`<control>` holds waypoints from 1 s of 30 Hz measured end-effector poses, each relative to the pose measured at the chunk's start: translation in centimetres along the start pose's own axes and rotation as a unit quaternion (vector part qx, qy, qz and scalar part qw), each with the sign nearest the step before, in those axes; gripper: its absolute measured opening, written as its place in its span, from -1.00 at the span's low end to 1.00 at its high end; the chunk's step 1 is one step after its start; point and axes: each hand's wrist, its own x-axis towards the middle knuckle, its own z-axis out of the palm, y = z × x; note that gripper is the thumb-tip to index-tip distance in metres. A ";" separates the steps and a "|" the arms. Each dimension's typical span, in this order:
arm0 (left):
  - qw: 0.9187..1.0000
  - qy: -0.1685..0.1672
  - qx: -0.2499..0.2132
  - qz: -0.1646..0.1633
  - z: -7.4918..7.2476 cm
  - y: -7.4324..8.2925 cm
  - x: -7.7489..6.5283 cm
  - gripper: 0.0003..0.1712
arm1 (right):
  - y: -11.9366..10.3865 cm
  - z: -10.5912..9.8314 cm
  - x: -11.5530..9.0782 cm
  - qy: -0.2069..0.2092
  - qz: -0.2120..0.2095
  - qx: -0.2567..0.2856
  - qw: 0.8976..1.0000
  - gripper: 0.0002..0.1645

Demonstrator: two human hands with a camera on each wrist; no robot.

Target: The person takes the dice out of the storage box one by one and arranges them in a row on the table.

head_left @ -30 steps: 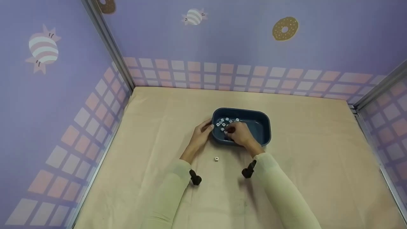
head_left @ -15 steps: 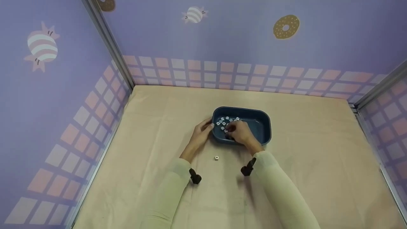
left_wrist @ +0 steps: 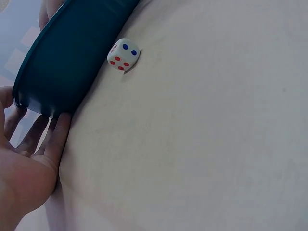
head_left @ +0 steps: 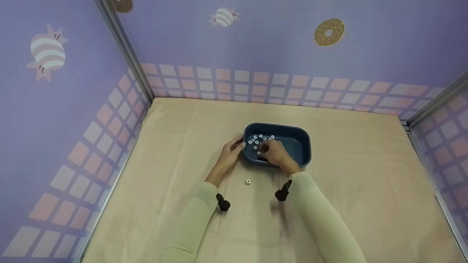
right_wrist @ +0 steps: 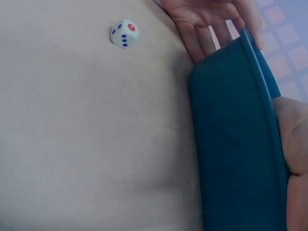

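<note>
A dark blue rectangular tray (head_left: 301, 146) stands on the cloth with several white dice (head_left: 255, 148) gathered in its left part. My left hand (head_left: 229, 155) holds the tray's left end. In the left wrist view its fingers (left_wrist: 57, 137) lie along the outer end wall, with the thumb at the rim. My right hand (head_left: 276, 152) reaches over the near rim, fingers bent down among the dice. Its fingertips are hidden by the tray wall in the right wrist view, and I cannot tell if they pinch a die. One loose die (head_left: 248, 182) lies outside, in front of the tray.
A beige cloth (head_left: 351, 190) covers the table. Purple patterned panels (head_left: 278, 40) rise along the back and both sides, joined by metal posts (head_left: 126, 51). A dark wrist camera (head_left: 223, 203) sits below each sleeve cuff.
The right hand's fingers shift slightly among the dice, and the die by its fingertips moves slightly toward the near wall. The left hand, tray and loose die stay put.
</note>
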 end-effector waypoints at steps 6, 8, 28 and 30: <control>1.000 -0.005 -0.002 -0.004 0.0 -0.1 0.2 -0.42 | 0.0 0.0 0.0 0.001 0.006 -0.010 1.000 -0.91; 1.000 -0.004 -0.002 -0.003 0.0 -0.1 0.2 -0.43 | 0.0 0.0 -0.1 0.009 -0.004 -0.017 1.000 -0.92; 1.000 0.006 0.011 -0.003 0.4 0.0 0.2 -0.43 | -1.8 -1.9 -6.4 0.165 -0.228 0.016 0.959 -0.85; 1.000 0.008 0.008 -0.006 0.2 -0.1 0.1 -0.44 | -1.9 -1.1 -7.4 0.165 -0.236 0.024 0.957 -0.84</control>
